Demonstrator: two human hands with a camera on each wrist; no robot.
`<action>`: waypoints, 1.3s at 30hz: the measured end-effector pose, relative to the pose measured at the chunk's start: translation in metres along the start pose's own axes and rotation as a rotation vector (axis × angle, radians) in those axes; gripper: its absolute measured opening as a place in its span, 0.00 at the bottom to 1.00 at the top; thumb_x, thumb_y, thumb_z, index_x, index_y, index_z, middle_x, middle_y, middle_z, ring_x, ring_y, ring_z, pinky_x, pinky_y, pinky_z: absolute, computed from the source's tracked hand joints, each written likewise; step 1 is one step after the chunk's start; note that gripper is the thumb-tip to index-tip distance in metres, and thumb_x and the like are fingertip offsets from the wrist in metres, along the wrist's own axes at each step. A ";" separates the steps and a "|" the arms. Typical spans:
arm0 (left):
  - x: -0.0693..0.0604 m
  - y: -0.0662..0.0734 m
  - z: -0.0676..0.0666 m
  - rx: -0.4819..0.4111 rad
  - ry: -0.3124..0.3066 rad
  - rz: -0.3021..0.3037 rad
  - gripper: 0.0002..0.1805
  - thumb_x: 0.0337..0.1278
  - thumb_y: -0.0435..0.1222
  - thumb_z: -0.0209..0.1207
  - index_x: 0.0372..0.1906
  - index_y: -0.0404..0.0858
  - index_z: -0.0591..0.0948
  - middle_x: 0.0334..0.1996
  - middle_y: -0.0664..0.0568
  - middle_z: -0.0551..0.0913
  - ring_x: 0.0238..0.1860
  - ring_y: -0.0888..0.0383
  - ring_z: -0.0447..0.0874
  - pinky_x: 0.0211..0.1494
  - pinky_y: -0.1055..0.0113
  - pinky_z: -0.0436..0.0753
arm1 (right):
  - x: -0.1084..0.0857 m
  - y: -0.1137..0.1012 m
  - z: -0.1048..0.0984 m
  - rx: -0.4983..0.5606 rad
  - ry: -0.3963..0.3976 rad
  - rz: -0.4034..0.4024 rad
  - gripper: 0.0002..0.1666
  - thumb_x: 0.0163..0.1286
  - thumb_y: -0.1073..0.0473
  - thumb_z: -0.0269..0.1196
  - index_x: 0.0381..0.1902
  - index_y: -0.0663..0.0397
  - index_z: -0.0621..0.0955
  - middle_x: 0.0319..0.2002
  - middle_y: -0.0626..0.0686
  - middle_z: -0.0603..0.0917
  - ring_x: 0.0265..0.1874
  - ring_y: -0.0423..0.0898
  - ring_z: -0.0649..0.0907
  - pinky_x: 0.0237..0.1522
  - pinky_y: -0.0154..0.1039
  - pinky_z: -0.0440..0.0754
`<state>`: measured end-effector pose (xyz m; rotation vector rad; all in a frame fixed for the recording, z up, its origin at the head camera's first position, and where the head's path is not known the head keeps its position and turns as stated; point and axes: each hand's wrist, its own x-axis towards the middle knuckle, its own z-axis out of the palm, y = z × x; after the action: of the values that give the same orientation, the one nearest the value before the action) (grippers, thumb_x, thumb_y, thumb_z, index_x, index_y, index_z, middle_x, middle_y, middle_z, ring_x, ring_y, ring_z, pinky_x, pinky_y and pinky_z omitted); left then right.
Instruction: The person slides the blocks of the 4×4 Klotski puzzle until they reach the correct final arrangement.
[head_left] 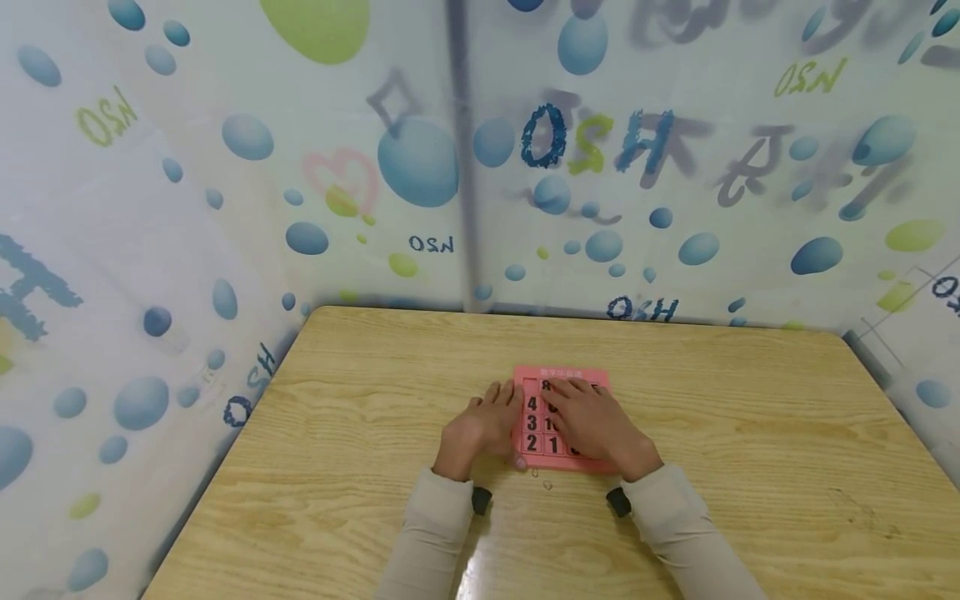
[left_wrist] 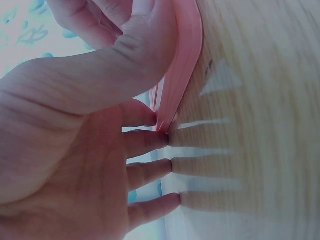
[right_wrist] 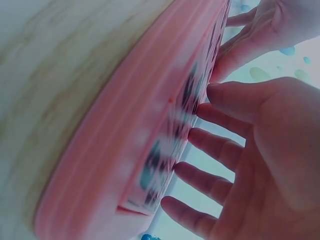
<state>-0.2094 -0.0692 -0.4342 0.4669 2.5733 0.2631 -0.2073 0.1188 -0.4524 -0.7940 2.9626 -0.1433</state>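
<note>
A pink number puzzle board (head_left: 562, 462) with black-numbered tiles lies flat on the wooden table, an uncovered slot showing at its top left corner. My left hand (head_left: 483, 427) rests at the board's left edge; in the left wrist view its thumb (left_wrist: 150, 45) lies along the pink side and the fingertips touch the table. Over the right part of the tiles spreads my right hand (head_left: 596, 421), hiding several of them. The right wrist view shows the fingers (right_wrist: 215, 187) extended, their tips at the tile face of the board (right_wrist: 115, 130).
The wooden table (head_left: 360, 375) extends around the board on all sides. Behind it and at the left and right hang pale wall sheets (head_left: 337, 108) with blue and green dots and lettering. Small ring-like marks lie just in front of the board.
</note>
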 end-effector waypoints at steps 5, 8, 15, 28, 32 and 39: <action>0.000 0.000 0.001 -0.006 0.003 0.002 0.65 0.43 0.53 0.74 0.80 0.40 0.46 0.81 0.47 0.42 0.81 0.49 0.38 0.79 0.50 0.52 | -0.001 0.002 -0.001 0.003 -0.001 0.001 0.26 0.76 0.51 0.56 0.69 0.50 0.75 0.71 0.57 0.71 0.69 0.59 0.71 0.64 0.65 0.70; 0.000 0.000 0.001 -0.012 0.003 0.001 0.65 0.43 0.53 0.74 0.80 0.40 0.46 0.81 0.47 0.42 0.81 0.49 0.37 0.80 0.50 0.51 | -0.001 0.002 -0.001 0.009 -0.002 0.007 0.26 0.76 0.50 0.56 0.69 0.50 0.75 0.71 0.56 0.71 0.69 0.59 0.70 0.65 0.65 0.69; -0.001 0.000 0.001 -0.011 0.011 0.000 0.65 0.43 0.53 0.74 0.80 0.40 0.46 0.81 0.47 0.42 0.81 0.49 0.38 0.80 0.50 0.51 | -0.003 0.004 -0.001 0.026 0.003 0.012 0.26 0.76 0.50 0.55 0.68 0.50 0.75 0.71 0.56 0.71 0.69 0.59 0.70 0.65 0.65 0.70; -0.001 0.000 0.001 -0.010 0.018 0.003 0.65 0.43 0.52 0.74 0.80 0.40 0.47 0.81 0.47 0.43 0.81 0.49 0.39 0.80 0.50 0.52 | -0.004 0.007 -0.001 0.015 -0.003 0.019 0.26 0.76 0.50 0.56 0.68 0.50 0.75 0.71 0.57 0.71 0.69 0.59 0.70 0.63 0.66 0.71; -0.002 0.000 0.002 -0.009 0.026 0.006 0.65 0.42 0.53 0.74 0.80 0.40 0.47 0.81 0.47 0.43 0.80 0.49 0.39 0.79 0.50 0.52 | -0.005 0.006 -0.002 0.021 0.001 0.016 0.26 0.76 0.50 0.56 0.68 0.50 0.75 0.70 0.57 0.71 0.69 0.59 0.70 0.63 0.66 0.71; -0.003 0.000 0.001 -0.011 0.026 0.007 0.64 0.43 0.53 0.74 0.80 0.39 0.47 0.81 0.46 0.43 0.80 0.48 0.39 0.79 0.50 0.52 | -0.005 0.003 -0.004 0.025 -0.005 -0.004 0.26 0.77 0.51 0.55 0.68 0.52 0.75 0.71 0.58 0.71 0.69 0.60 0.70 0.64 0.66 0.70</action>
<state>-0.2067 -0.0701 -0.4338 0.4712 2.5948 0.2877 -0.2054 0.1241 -0.4485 -0.7955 2.9490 -0.1775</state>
